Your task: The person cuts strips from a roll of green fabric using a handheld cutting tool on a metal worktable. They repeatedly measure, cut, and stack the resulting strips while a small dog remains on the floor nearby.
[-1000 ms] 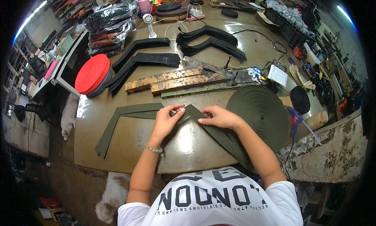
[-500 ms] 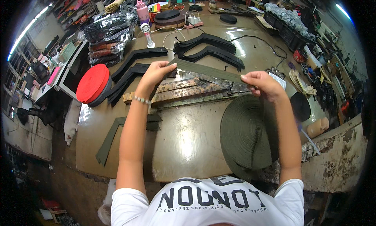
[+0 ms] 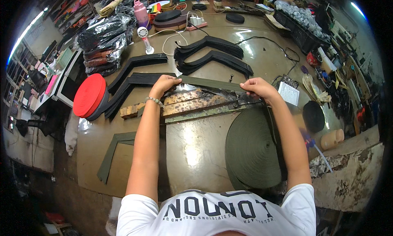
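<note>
A length of olive-green webbing (image 3: 213, 83) is stretched between my two hands, just beyond the wooden bar with metal plates (image 3: 192, 100). My left hand (image 3: 164, 84) pinches its left end between thumb and fingers. At the other end, my right hand (image 3: 260, 90) grips the same strip with closed fingers. Under my right forearm lies a big coiled roll of olive webbing (image 3: 251, 150), and a strand runs from it up toward my right hand. Cut olive strips (image 3: 108, 158), bent at an angle, rest on the table left of my left forearm.
Bundles of black strips (image 3: 211, 43) lie beyond the bar. A red webbing roll (image 3: 89, 96) sits at left, near plastic-wrapped stacks (image 3: 102, 41). Farther back are a small white fan (image 3: 145, 39) and a power strip (image 3: 197, 24). A black roll (image 3: 314, 116) stands at right.
The view has shifted slightly. Both hands have come a little nearer with the webbing, which now hangs closer to the bar. Each hand keeps its grip.
</note>
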Motion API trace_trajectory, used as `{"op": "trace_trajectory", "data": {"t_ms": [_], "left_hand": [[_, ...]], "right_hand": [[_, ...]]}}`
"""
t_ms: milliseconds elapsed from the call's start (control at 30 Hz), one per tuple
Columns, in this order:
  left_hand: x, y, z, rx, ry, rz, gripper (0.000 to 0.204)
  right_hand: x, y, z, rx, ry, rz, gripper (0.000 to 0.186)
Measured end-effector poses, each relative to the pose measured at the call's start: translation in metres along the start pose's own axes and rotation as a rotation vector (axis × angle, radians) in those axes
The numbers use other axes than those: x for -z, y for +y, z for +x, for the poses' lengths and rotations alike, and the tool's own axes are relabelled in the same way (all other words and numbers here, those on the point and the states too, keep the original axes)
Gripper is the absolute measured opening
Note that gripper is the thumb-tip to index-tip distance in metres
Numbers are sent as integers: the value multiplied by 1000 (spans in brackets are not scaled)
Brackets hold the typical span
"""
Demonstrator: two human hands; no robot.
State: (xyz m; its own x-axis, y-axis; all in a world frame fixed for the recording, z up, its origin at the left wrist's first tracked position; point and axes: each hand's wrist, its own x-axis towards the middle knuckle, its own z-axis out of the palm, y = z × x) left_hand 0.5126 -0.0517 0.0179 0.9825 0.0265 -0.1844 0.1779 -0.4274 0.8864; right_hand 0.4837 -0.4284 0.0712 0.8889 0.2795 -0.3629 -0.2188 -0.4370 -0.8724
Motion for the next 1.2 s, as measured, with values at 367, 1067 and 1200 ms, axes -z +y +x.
{"op": "trace_trajectory", "data": {"t_ms": [367,1067,1200], "left_hand": [[-3,10,-7,81,-21,74,29],[43,1,-82,-425,367,193,40],[127,-56,-197,-325,421,-43,41]], "right_hand": [[-5,40,13,-55,-45,-8,31],[-21,-42,-17,489,270,-170,20],[-74,-78,12,712,268,-285,25]]}}
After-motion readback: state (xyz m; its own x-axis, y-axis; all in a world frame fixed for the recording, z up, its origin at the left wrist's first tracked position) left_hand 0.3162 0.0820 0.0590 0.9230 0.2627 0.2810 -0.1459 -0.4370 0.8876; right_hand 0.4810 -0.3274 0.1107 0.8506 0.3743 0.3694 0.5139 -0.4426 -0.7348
